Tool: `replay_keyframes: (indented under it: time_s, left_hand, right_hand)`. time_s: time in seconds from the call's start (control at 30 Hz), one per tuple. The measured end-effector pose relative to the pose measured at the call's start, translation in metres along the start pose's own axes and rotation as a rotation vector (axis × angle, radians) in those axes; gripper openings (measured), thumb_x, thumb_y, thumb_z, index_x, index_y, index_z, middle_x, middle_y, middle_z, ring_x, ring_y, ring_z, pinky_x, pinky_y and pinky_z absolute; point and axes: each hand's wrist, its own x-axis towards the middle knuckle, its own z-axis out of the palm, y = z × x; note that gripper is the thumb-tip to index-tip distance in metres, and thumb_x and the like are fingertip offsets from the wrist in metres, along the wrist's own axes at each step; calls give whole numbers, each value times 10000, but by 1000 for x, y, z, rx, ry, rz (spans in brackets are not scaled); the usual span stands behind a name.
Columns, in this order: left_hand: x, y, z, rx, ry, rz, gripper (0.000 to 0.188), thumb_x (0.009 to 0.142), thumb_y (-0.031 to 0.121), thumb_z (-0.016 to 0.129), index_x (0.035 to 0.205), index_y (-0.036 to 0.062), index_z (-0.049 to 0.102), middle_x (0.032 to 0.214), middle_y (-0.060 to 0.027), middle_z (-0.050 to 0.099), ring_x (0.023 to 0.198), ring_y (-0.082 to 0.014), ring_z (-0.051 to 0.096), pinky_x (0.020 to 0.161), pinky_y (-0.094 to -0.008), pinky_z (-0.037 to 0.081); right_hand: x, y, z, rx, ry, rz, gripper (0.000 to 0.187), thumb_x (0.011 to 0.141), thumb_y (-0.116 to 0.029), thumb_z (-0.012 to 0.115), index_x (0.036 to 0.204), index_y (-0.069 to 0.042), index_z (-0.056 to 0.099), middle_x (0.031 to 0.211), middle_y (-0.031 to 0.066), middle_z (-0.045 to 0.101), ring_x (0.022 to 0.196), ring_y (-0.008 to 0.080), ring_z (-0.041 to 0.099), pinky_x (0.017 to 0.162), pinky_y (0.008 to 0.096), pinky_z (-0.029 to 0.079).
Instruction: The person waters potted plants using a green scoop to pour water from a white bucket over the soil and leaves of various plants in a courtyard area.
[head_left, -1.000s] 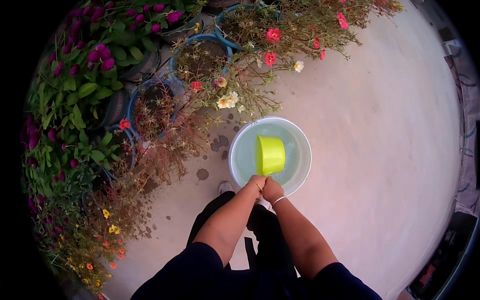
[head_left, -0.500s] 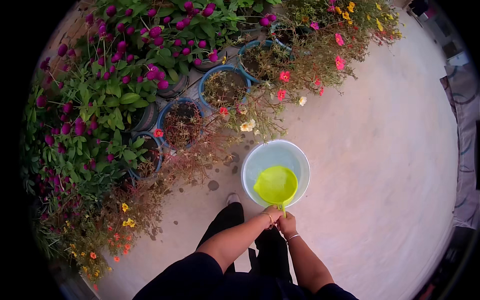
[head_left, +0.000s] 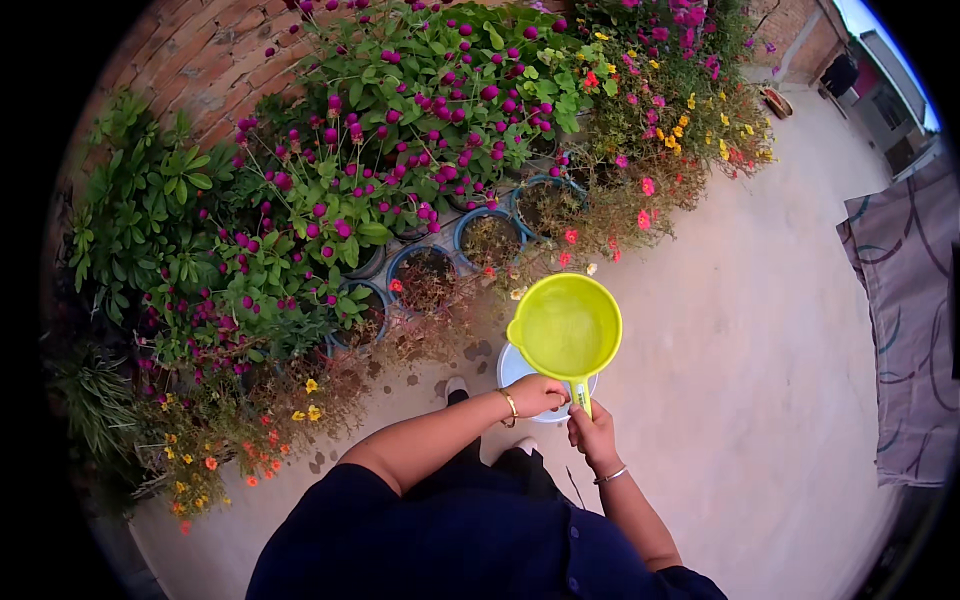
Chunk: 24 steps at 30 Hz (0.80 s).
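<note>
A lime-green water dipper (head_left: 566, 325) with a pouring lip is held up in front of me, and a pale sheen inside it looks like water. My right hand (head_left: 592, 432) is closed around its handle. Beside the handle, my left hand (head_left: 537, 396) has its fingers curled in; whether they touch the handle or hold anything is hidden. Below the dipper a round, pale basin (head_left: 512, 368) stands on the ground, mostly covered by the dipper and my hands.
Potted plants with purple flowers (head_left: 420, 150) fill the left and far side, with blue-rimmed pots (head_left: 490, 236) along their edge. Low red and yellow flowers (head_left: 255, 440) spread over the concrete floor (head_left: 740, 380). A brick wall (head_left: 205, 65) stands behind; a patterned cloth (head_left: 915, 320) hangs at right.
The dipper has come up out of the basin and nearer to me, in my right hand. My left hand has shifted off to the left of the handle. The view has tilted up.
</note>
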Motion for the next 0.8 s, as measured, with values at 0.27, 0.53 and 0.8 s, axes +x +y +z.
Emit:
replay_keyframes:
  time_s: [0.27, 0.53, 0.8]
  left_hand:
    - [17, 8, -192, 964, 248, -133, 275, 785, 172, 489, 1008, 96, 629, 953, -190, 620, 901, -341, 588, 812, -405, 467]
    - [110, -30, -339, 1253, 282, 112, 416, 808, 223, 492, 1205, 101, 482, 1251, -145, 454, 1197, -275, 394, 1010, -407, 289]
    - [95, -19, -459, 1568, 441, -191, 306, 809, 169, 468, 1076, 77, 586, 1348, -96, 383, 1285, -261, 272, 1050, -454, 206]
  right_hand:
    - [82, -44, 76, 147, 48, -8, 162, 866, -189, 530, 807, -39, 510, 553, 28, 487, 404, 108, 433, 384, 232, 350]
    - [153, -73, 135, 186, 151, 11, 150, 874, -182, 527, 805, -49, 512, 548, 12, 488, 400, 87, 425, 379, 216, 334]
    - [220, -86, 185, 184, 137, -14, 143, 889, -160, 519, 786, -73, 469, 529, -23, 456, 404, 63, 412, 375, 211, 326]
